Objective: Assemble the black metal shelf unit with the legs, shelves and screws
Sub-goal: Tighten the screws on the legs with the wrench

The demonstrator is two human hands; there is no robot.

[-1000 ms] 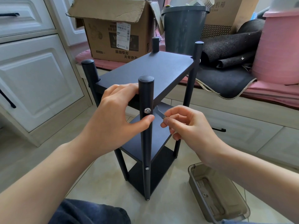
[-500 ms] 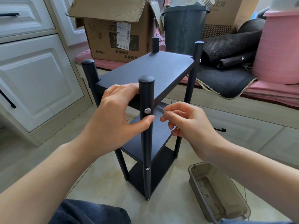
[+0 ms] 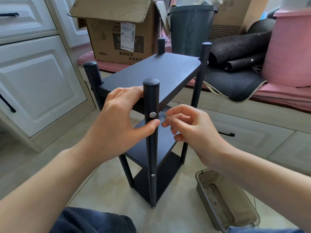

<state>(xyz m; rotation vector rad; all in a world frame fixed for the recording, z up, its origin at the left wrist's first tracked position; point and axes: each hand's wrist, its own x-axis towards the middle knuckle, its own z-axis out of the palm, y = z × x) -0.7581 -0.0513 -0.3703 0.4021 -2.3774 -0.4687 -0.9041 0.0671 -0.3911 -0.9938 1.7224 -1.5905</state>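
Observation:
The black shelf unit [image 3: 161, 69] stands upright on the floor with three shelves and four round legs. My left hand [image 3: 117, 121] grips the near leg [image 3: 151, 148] and the top shelf's edge, thumb pressed on the leg just under a silver screw [image 3: 152, 115]. A second screw [image 3: 152, 174] sits lower on the same leg. My right hand [image 3: 190, 128] pinches a small metal hex key [image 3: 162, 113] right beside the upper screw, its tip close to the leg.
A translucent brown plastic tray [image 3: 225, 204] with small parts lies on the floor at the lower right. White cabinets [image 3: 33, 78] stand to the left. A cardboard box [image 3: 121, 31], grey bucket [image 3: 190, 27], dark mats and pink tub [image 3: 291, 52] line the bench behind.
My right hand has moved left and slightly up, bringing the hex key close to the upper screw. My left hand and the shelf have stayed put.

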